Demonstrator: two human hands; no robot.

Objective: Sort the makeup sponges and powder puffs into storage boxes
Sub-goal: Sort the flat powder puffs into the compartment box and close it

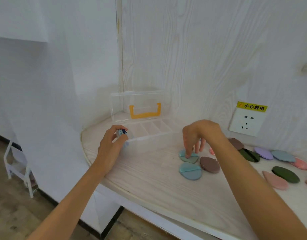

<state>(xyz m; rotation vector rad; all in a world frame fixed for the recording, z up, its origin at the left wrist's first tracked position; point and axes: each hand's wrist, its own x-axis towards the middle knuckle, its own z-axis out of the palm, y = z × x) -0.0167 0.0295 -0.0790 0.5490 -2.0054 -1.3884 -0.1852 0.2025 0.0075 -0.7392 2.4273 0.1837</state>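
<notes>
A clear storage box (pixel 149 134) with several compartments stands open on the white table, its lid with a yellow handle (pixel 145 112) leaning on the wall. My left hand (pixel 111 144) grips a few blue puffs (pixel 121 132) on edge at the box's left end. My right hand (pixel 196 135) reaches down, fingertips touching a light blue-green puff (pixel 188 157). Just in front lie a blue puff (pixel 190 171) and a brown puff (pixel 209 164).
More puffs lie to the right: brown (pixel 236 143), dark green (pixel 249 155), purple (pixel 264 152), grey-blue (pixel 282 155), pink (pixel 274 180), another dark green (pixel 286 174). A wall socket (pixel 246 122) with a yellow warning label sits behind. The table's curved edge (pixel 90 163) drops to the floor at left.
</notes>
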